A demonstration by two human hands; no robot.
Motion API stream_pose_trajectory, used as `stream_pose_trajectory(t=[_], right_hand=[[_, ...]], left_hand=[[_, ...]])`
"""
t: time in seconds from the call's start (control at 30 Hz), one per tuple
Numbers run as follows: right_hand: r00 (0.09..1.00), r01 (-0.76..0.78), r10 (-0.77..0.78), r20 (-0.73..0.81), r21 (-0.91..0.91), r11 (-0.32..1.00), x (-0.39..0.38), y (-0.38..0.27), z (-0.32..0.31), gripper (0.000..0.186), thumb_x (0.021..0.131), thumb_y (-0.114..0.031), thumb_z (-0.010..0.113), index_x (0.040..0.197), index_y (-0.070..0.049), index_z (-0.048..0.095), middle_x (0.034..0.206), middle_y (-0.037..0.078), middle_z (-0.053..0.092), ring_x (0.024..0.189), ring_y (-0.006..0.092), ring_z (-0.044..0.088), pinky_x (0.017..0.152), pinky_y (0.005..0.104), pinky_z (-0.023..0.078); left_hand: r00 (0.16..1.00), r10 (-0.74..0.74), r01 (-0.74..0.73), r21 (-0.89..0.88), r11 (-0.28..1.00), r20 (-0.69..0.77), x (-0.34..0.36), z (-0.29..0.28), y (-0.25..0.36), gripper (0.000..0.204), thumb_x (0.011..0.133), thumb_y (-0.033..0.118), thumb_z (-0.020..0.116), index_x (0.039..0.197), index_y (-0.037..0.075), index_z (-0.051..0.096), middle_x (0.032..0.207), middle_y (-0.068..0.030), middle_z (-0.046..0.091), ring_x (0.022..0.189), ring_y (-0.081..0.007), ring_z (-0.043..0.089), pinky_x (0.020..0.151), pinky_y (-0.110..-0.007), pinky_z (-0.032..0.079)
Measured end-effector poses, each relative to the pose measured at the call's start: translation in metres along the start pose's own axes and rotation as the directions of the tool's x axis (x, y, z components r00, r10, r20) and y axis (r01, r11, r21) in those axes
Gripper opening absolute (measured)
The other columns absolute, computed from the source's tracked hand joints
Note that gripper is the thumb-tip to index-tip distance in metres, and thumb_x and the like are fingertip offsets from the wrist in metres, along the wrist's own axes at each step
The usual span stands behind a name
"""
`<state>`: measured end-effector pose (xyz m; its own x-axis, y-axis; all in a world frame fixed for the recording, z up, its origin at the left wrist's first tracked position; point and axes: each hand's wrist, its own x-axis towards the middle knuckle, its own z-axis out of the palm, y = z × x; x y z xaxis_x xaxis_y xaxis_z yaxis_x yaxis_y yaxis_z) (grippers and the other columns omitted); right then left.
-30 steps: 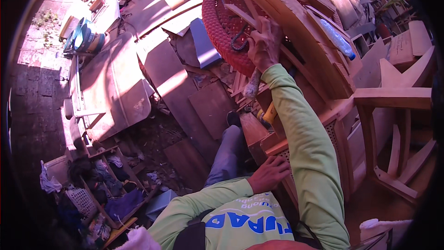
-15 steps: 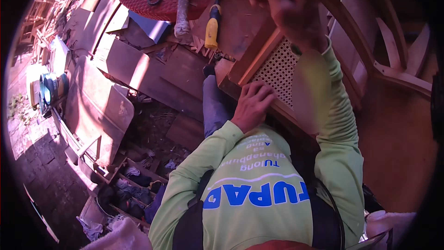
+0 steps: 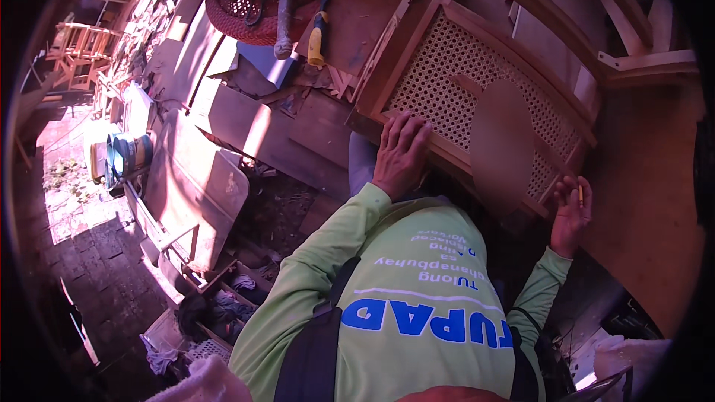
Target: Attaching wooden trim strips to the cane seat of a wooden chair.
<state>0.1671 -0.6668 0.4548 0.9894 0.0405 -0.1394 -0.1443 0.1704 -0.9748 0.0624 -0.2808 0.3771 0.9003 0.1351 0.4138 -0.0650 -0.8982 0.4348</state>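
A wooden frame (image 3: 514, 43) with a woven cane panel (image 3: 439, 89) lies tilted in front of me, probably part of a chair. My left hand (image 3: 402, 150) grips its near left edge, fingers curled over the wood. Beside the near right corner is my right hand (image 3: 572, 212), palm turned up and fingers bent. A short, thin yellowish stick (image 3: 581, 193) shows between those fingers; its kind is unclear. A blurred oval patch hides part of the cane and the near rail.
Beyond the frame lie a yellow-and-black handled tool (image 3: 317, 41), a hammer-like tool (image 3: 284, 26) and a red woven basket (image 3: 223, 22). Curved wooden chair parts (image 3: 551, 7) stand at the far right. Boards (image 3: 194, 186) and a blue bucket (image 3: 130, 156) are to the left.
My right hand has swung back from the far side to the frame's near right corner, uncovering the cane panel. The left hand stays on the edge. The view has shifted slightly.
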Motion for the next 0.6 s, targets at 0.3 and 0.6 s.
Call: stream_pose_trajectory(t=[0.3,0.6], right_hand=[[0.99,-0.01,-0.043,-0.132,-0.376,0.926,-0.04,0.01,-0.001,0.027,0.111,-0.019,0.061,0.127,0.0,0.071,0.095,0.0,0.06,0.079,0.0078,0.052,0.07,0.0253,0.042],[0.974,0.131,-0.198,-0.11,-0.44,0.888,-0.063,0.049,-0.027,0.015,0.109,-0.007,0.057,0.117,0.001,0.067,0.104,0.005,0.067,0.097,0.0137,0.07,0.091,0.0303,0.057]], left_hand=[[0.996,0.061,-0.061,-0.002,0.998,0.059,0.005,-0.002,-0.002,0.05,0.093,0.014,0.071,0.141,0.012,0.058,0.14,-0.012,0.057,0.141,-0.0376,0.049,0.121,-0.055,0.034],[0.989,0.123,-0.135,0.144,0.98,0.085,0.007,0.001,-0.024,0.052,0.097,0.019,0.071,0.146,0.014,0.056,0.144,-0.0097,0.056,0.142,-0.0366,0.046,0.12,-0.054,0.032]])
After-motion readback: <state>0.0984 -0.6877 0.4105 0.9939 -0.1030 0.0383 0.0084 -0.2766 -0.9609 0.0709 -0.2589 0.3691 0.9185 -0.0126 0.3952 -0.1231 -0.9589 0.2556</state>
